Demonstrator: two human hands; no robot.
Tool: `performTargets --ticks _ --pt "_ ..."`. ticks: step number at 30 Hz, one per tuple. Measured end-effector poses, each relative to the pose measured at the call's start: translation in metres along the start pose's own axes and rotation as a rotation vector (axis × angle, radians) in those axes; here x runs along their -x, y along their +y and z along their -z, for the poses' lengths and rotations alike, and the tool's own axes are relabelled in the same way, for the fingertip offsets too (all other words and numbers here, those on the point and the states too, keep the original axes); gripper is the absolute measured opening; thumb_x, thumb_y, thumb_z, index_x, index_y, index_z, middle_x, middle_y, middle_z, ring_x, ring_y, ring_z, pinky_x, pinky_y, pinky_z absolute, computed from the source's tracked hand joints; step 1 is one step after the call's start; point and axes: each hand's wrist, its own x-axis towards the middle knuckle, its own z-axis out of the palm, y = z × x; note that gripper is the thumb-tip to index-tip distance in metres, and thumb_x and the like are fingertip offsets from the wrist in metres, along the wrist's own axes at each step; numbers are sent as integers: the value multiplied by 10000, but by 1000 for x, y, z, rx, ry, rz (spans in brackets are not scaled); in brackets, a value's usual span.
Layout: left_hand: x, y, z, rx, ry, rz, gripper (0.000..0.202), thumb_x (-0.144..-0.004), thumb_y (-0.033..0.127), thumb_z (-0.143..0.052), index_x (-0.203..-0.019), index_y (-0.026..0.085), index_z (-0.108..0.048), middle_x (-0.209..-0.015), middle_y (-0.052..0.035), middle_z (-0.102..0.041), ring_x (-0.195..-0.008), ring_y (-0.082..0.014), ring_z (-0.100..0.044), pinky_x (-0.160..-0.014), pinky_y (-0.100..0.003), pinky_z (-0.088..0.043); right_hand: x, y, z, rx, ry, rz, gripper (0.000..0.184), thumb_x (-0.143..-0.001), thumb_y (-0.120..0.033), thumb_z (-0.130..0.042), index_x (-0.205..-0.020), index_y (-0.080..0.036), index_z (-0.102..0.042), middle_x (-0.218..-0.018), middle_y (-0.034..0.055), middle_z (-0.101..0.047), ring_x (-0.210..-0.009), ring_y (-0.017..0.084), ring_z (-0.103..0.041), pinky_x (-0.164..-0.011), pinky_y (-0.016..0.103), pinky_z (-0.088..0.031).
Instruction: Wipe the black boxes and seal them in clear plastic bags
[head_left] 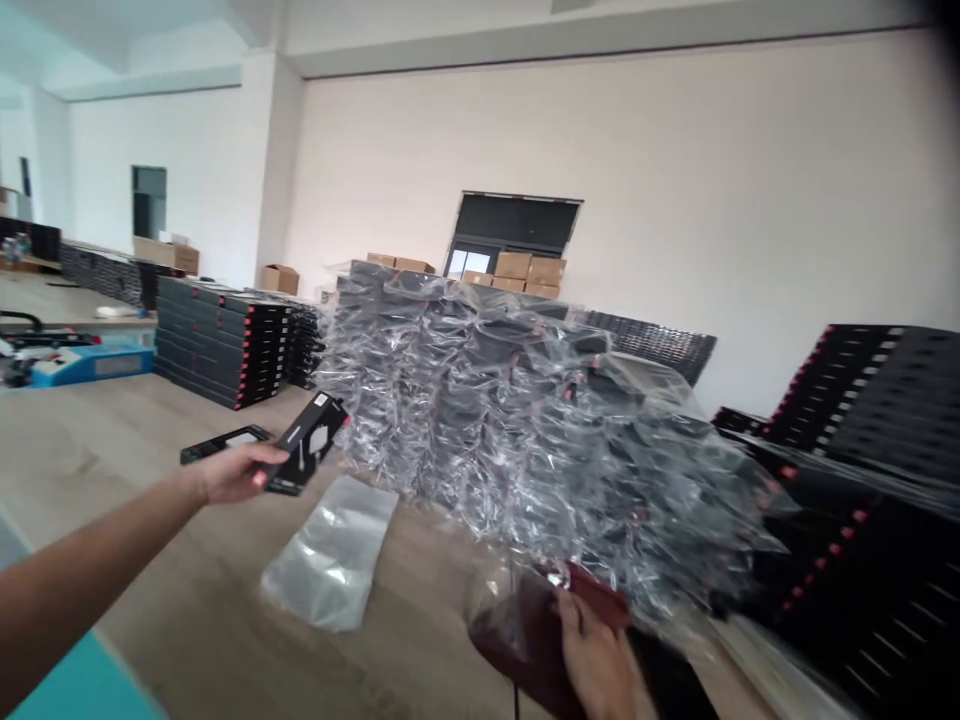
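Note:
My left hand [234, 472] is stretched out over the wooden table [187, 610] and grips a flat black box [309, 441] with white print and a red edge, held tilted. My right hand [596, 655] is low at the bottom edge, fingers closed on a dark red flat item in a clear plastic bag [536, 625]. An empty clear plastic bag [334, 555] lies flat on the table between the hands. Another black box [221, 443] lies on the table just behind my left hand.
A large heap of black boxes in clear bags [525, 440] fills the table's middle. Stacks of black boxes with red edges stand at the left [221, 340] and right [862, 450]. Cardboard boxes [517, 270] line the far wall. A blue device [90, 362] sits far left.

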Motion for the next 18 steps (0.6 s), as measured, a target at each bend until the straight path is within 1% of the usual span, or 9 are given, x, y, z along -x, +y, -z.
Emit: performTargets --ticks 2,5,7,8,10,12,14,16,18 --pt "8 2 -46 231 -266 40 583 -592 493 -598 -1032 115 -650 -845 -68 -689 -965 -312 -616 -879 -417 -436 10 -25 -6 -99 5 117 463 -761 -584 -439 -895 -260 -742 -950 107 -741 -975 330 -655 -882 457 -456" --pt "12 12 -128 579 -489 20 705 -522 443 -619 -1148 117 -603 -1051 -128 -674 -1094 -352 -577 -950 -481 -405 27 -54 -19 -338 -129 201 467 -774 -583 -497 -986 -236 -726 -995 89 -737 -974 290 -665 -917 409 -461" --pt "8 16 -182 812 -615 -47 749 -551 440 -619 -1232 135 -553 -1201 -130 -622 -1177 -353 -529 -1007 -501 -357 32 -59 -26 -487 -215 211 512 -797 -605 -491 -1037 -207 -706 -1034 91 -729 -997 269 -660 -917 376 -472" --pt "5 16 -206 908 -677 -50 737 -575 455 -621 -1235 135 -549 -1223 -132 -611 -1183 -348 -526 -1016 -499 -349 32 -57 -27 -525 -207 200 548 -803 -627 -473 -1052 -193 -696 -1057 97 -721 -1012 266 -653 -911 368 -478" --pt "-3 9 -247 1063 -754 9 689 -637 493 -620 -1212 117 -561 -1197 -141 -627 -1156 -325 -550 -1019 -473 -356 29 -46 -27 -486 -98 139 628 -812 -671 -386 -1059 -171 -674 -1067 112 -712 -1001 264 -654 -887 366 -493" --pt "-11 -6 -274 1160 -739 152 580 -708 497 -617 -1131 101 -597 -1084 -133 -675 -1058 -280 -612 -988 -418 -397 23 -31 -24 -356 32 66 660 -777 -692 -361 -1006 -152 -664 -1044 148 -703 -991 297 -649 -898 412 -482" --pt "-19 -23 -286 1183 -652 320 460 -755 476 -621 -1020 100 -627 -940 -110 -709 -914 -241 -662 -918 -368 -447 18 -17 -19 -193 96 22 600 -699 -670 -466 -935 -156 -663 -1021 177 -691 -1021 356 -621 -945 489 -430" --pt "-25 -37 -286 1169 -560 421 411 -770 464 -630 -960 100 -637 -864 -103 -716 -819 -233 -677 -854 -354 -475 14 -7 -14 -51 75 -19 468 -633 -576 -582 -873 -182 -665 -1008 174 -688 -1027 389 -605 -952 530 -399" --pt "-28 -45 -278 1193 -504 423 391 -779 423 -630 -983 89 -640 -883 -115 -720 -829 -242 -681 -848 -356 -479 10 2 -6 51 19 -70 333 -639 -481 -597 -821 -210 -664 -944 144 -703 -967 372 -632 -911 512 -425"
